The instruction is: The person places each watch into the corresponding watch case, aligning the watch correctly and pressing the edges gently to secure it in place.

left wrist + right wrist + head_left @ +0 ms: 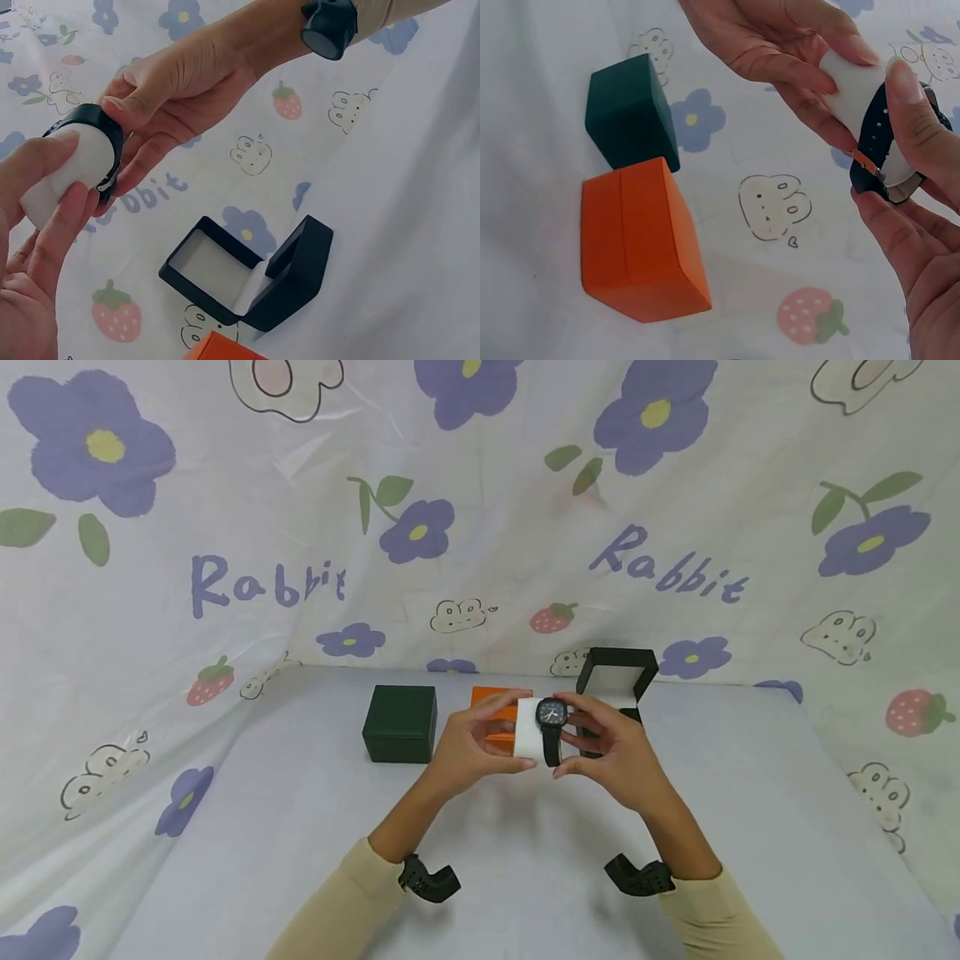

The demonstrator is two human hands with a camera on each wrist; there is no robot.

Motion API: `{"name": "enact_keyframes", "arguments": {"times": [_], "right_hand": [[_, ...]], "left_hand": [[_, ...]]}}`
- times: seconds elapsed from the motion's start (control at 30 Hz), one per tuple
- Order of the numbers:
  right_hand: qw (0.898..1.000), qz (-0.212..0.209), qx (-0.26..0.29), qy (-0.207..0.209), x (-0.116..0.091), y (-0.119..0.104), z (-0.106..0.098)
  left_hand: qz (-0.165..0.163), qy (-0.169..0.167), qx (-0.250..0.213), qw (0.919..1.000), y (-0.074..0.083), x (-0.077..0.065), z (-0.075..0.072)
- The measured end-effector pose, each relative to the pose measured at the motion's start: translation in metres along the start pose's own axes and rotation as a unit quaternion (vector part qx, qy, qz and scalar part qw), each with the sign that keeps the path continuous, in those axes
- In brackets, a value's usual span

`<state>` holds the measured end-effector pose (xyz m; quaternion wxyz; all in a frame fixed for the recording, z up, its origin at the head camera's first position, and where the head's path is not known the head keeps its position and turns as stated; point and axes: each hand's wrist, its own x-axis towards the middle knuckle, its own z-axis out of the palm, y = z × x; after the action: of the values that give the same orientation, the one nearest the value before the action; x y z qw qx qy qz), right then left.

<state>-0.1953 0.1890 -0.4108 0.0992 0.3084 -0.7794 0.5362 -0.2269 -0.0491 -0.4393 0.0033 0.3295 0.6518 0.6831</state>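
A wristwatch (pixel 552 713) with a dark square face and black strap is wrapped round one end of a white watch cushion (pixel 527 731), held up over the table. My left hand (pixel 467 743) grips the bare end of the cushion between thumb and fingers. With thumb and fingertips my right hand (pixel 621 758) pinches the watch at its strap and case. In the right wrist view the buckled strap (pixel 873 146) shows its holes and metal buckle. The cushion's rounded white end (pixel 91 154) faces the left wrist view.
Behind the hands, a closed dark green box (pixel 400 725) stands at left. An orange box (pixel 641 240) sits in the middle, partly hidden by my left hand in the head view. At right a black box (pixel 618 658) stands with its lid raised. Flower-printed cloth (pixel 465 577) hangs behind the table.
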Motion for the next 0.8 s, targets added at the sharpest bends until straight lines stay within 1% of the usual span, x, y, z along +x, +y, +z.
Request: {"name": "enact_keyframes", "arguments": {"times": [0.13,0.23,0.37,0.47,0.6,0.8], "right_hand": [[1.0,0.003,0.001,0.016,0.0,-0.0021,0.0049],[1.0,0.005,-0.02,0.021,-0.0003,-0.0023,0.0086],[0.999,-0.001,-0.046,0.028,-0.0016,-0.0029,0.0084],[0.999,-0.005,-0.046,0.025,-0.0015,-0.0021,0.0055],[0.999,-0.01,-0.04,0.012,-0.0004,-0.0001,0.0038],[0.999,-0.018,-0.021,0.028,-0.0025,0.0024,0.0079]], "left_hand": [[-0.003,0.005,-0.002,1.0,-0.0002,-0.0012,0.0009],[-0.005,0.001,-0.002,1.0,-0.0001,-0.0003,0.0019],[0.004,-0.013,0.002,0.9999,0.0011,0.0037,0.0027],[0.01,-0.022,0.0,0.9997,0.0017,0.0055,0.0026],[0.005,-0.023,0.001,0.9997,0.0007,0.0045,0.002],[0.006,-0.023,0.006,0.9997,-0.0023,0.0011,0.0007]]}}
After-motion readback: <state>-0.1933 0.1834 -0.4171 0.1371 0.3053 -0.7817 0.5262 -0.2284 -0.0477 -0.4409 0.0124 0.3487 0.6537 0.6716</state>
